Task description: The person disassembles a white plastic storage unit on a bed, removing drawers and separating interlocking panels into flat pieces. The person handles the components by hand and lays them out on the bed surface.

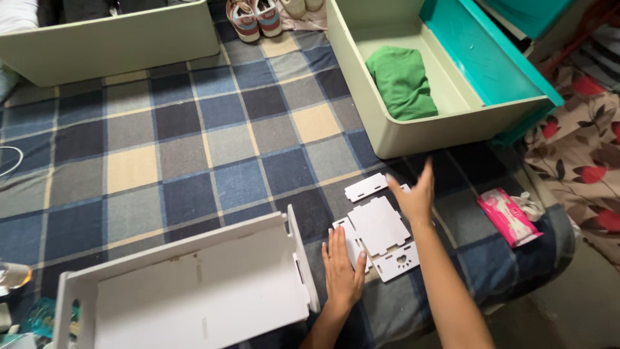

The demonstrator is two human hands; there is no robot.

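My left hand (342,268) lies flat, palm down, on the checked blanket, its fingertips touching the edge of a pile of flat white cut-out panels (378,226). Raised just above the far side of that pile, my right hand (413,194) has its fingers spread and holds nothing. One small white panel (365,187) lies apart, just beyond the pile. To the left of my left hand stands a partly built white box (194,284) with one upright end wall.
A pale green storage bin (387,139) with a teal lid (484,55) holds a folded green cloth (403,81). A pink packet (510,216) lies to the right. A second pale bin (110,42) and sneakers (255,18) are at the top. Floral fabric (581,148) lies at far right.
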